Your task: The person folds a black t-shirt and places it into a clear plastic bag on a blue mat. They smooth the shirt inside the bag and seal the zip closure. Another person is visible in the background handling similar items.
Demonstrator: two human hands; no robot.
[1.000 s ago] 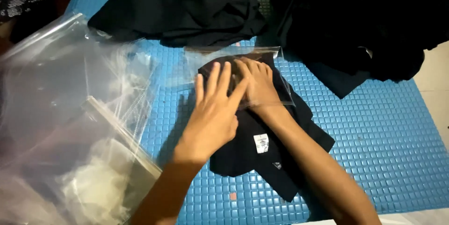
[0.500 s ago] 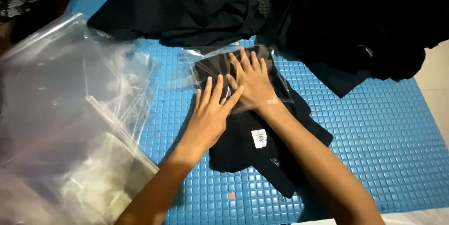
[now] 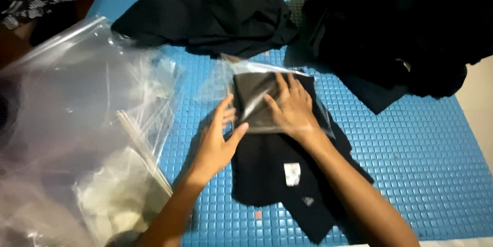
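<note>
Far left of frame: big heap of clear plastic bags (image 3: 77, 124), crumpled, w/ a stiffer sealed edge running diagonally thru the middle. Nothing touching it.

Centre-left: left hand (image 3: 218, 141) lies flat on the blue studded mat (image 3: 411, 149), fingers spread, thumb pressing the left edge of the folded black garment (image 3: 272, 170). Grip is released, palm down, pinning rather than holding.

Centre: the clear bag (image 3: 257, 80) now covers the upper half of the garment; a sec ago its mouth sat only at the top edge, fabric mostly bare. So the bag has slid down over the cloth, or the cloth has gone up into it. Lower half w/ the small white tag (image 3: 291, 173) is outside the plastic, at lower centre. My read: bagging is roughly halfway, more pushing needed.

Just right of centre: right hand (image 3: 292, 108) has moved up too, flat on top of the plastic, fingers splayed toward the bag's closed end. Not clenched; it presses film onto fabric. Can't tell if any fingers are inside the bag.

Top centre: loose black clothes (image 3: 205, 16). Upper right: bigger dark pile (image 3: 400, 31), well apart from both hands.
</note>
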